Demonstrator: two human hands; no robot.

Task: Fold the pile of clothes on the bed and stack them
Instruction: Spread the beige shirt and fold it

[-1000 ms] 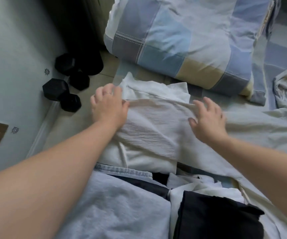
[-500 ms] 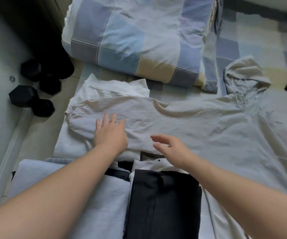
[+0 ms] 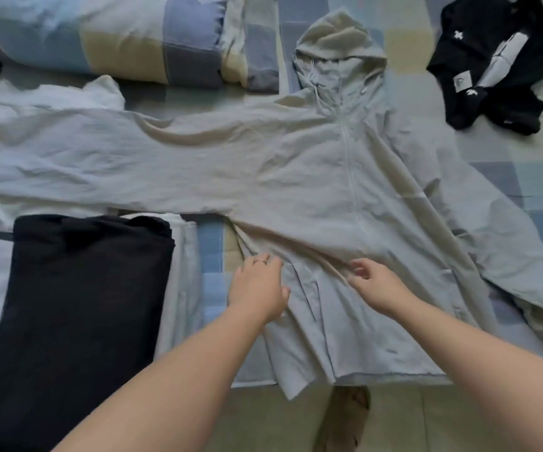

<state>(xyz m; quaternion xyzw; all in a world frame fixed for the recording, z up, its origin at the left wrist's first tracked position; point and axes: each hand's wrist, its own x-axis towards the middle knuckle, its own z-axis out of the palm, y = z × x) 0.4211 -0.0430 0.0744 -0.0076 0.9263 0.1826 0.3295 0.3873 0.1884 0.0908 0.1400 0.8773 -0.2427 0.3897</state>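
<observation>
A pale grey zip hoodie (image 3: 312,177) lies spread front-up across the bed, hood toward the pillow, its left sleeve stretched out to the far left. My left hand (image 3: 258,288) rests on the hoodie's lower left side near the armpit fold, fingers relaxed. A little to the right, my right hand (image 3: 374,285) touches the same fabric by a crease with fingers loosely bent. A folded black garment (image 3: 77,308) lies on folded white clothes (image 3: 182,256) at the left.
A checked pillow (image 3: 116,37) lies at the top left. A crumpled black garment (image 3: 505,66) sits at the top right of the checked bedsheet (image 3: 524,190). The bed's near edge and tiled floor (image 3: 426,415) with a slipper (image 3: 345,415) are below.
The view has swung right along the hoodie. Both hands moved from the left sleeve to the hoodie's lower body near the armpit.
</observation>
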